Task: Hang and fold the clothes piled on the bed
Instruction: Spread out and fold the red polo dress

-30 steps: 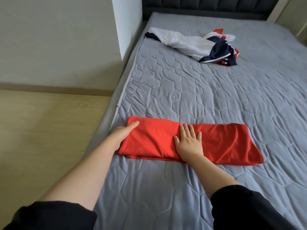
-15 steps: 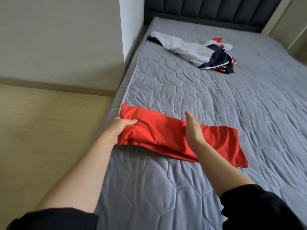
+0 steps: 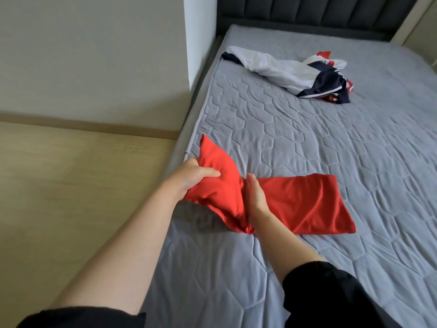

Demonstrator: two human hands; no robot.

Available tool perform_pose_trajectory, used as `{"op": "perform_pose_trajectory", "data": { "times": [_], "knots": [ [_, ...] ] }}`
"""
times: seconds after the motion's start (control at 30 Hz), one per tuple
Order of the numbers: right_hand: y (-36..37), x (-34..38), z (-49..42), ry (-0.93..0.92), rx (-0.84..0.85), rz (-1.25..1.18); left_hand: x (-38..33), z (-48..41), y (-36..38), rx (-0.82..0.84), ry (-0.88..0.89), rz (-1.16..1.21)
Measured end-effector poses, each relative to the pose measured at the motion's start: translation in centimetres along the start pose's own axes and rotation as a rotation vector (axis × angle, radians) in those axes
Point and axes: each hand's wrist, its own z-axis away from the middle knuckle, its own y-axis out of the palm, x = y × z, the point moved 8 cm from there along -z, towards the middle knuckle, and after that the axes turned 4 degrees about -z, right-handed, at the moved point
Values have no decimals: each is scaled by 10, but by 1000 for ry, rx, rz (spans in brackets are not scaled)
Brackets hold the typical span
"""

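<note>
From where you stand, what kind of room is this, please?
Most likely a bedroom: a quilted grey mattress, a dark padded headboard, and loose clothes lying on it.

Left grip (image 3: 198,178): fingers curled, thumb on top, clamped on one lifted end of the red garment (image 3: 307,204). Right grip (image 3: 256,197): fingers straight and together, set on edge, little-finger side pressing the garment's middle. Both forearms bare and extended forward, with black sleeves (image 3: 331,297) bunched near the elbows.
</note>
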Motion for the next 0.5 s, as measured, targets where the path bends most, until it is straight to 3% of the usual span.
{"op": "perform_pose_trajectory", "data": {
  "times": [0.1,0.2,0.27,0.33,0.4,0.43,0.5],
  "knots": [
    [-8,9,4,135,115,-283,-32,2,36,101,80,94],
    [-55,30,3,105,160,-468,-61,12,99,321,114,248],
    [-103,44,6,53,106,-489,-70,22,142,461,140,218],
    [-159,45,3,61,-13,-474,-69,20,160,345,296,-57],
    [-189,40,3,138,34,-557,-64,16,159,34,504,-472],
    [-199,38,1,173,69,-575,-58,16,165,-15,564,-631],
    [-206,38,1,212,124,-516,-28,10,188,86,562,-900]
  ]
}}
